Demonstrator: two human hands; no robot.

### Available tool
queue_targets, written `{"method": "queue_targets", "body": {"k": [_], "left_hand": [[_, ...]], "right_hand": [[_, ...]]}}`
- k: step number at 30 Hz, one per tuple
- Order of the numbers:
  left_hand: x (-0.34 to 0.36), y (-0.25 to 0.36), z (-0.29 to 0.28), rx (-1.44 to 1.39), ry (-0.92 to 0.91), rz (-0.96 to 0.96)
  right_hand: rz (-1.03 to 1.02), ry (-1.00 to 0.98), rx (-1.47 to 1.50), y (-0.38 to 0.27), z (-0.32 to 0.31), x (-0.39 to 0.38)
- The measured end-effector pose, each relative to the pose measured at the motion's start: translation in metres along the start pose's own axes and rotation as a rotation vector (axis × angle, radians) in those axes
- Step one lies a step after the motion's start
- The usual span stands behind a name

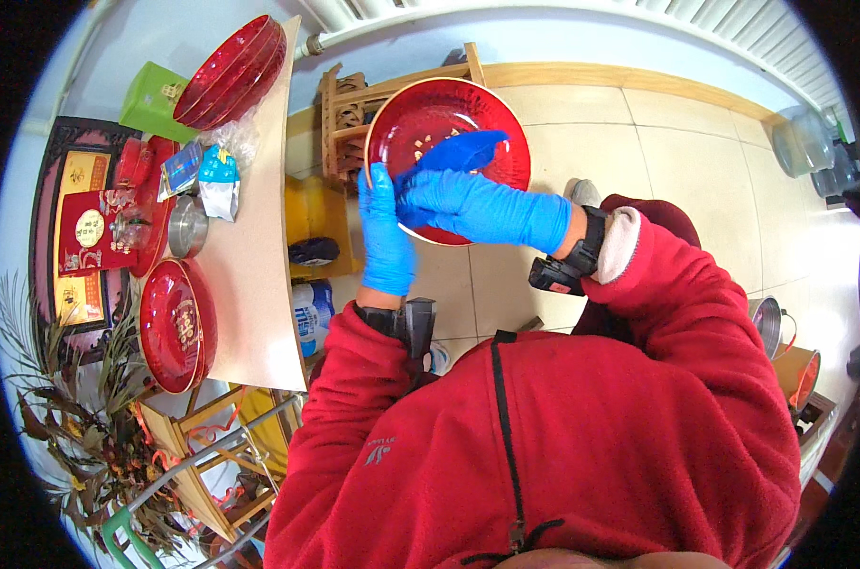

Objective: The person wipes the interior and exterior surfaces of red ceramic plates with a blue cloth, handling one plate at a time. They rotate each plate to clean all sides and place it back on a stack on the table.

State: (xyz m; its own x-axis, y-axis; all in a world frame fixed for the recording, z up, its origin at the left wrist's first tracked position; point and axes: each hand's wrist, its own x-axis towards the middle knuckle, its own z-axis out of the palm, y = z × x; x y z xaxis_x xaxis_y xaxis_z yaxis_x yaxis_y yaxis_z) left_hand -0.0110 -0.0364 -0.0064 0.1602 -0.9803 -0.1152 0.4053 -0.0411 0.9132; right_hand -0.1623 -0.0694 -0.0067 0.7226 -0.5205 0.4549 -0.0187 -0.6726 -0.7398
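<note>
A round red bowl [499,112] with a pale rim is held up in front of me, tilted so that its inside shows. Several small pale bits lie in it. My left hand [388,242], in a blue glove, grips the bowl's near left rim. My right hand [482,207], gloved the same way, is closed on a blue cloth [463,152] inside the bowl. Its fingertips are partly hidden by the cloth and the left hand. Black devices are strapped to both wrists.
At left, a table [249,256] bears stacked red bowls [235,76], another red bowl [178,325], a metal bowl [188,228], a green box [155,102] and packets. A wooden rack [340,123] stands behind the held bowl. Wooden stools [202,465] are at lower left.
</note>
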Motion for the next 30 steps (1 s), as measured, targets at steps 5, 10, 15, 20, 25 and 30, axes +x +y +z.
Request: {"method": "queue_targets", "body": {"k": [5, 10, 15, 20, 25, 30], "left_hand": [[0.003, 0.020, -0.004, 0.036, 0.001, 0.138], [0.004, 0.028, 0.006, 0.692, 0.055, 0.519], [-0.006, 0.039, 0.008, 1.342, -0.079, 0.750], [0.000, 0.038, 0.009, 1.470, -0.165, 0.972], [0.009, 0.013, 0.014, 0.919, -0.075, 0.783], [0.014, 0.012, -0.002, -0.672, -0.291, -0.333]], "right_hand": [[0.285, -0.369, -0.097, -0.010, -0.036, -0.015], [0.795, 0.060, 0.269, -0.020, -0.088, -0.005], [0.800, 0.551, 1.294, -0.017, -0.096, 0.000], [0.633, 0.631, 1.415, -0.017, -0.086, -0.004], [0.477, 0.685, 1.331, -0.032, -0.105, -0.006], [0.400, 0.741, 1.243, -0.039, -0.120, -0.014]]}}
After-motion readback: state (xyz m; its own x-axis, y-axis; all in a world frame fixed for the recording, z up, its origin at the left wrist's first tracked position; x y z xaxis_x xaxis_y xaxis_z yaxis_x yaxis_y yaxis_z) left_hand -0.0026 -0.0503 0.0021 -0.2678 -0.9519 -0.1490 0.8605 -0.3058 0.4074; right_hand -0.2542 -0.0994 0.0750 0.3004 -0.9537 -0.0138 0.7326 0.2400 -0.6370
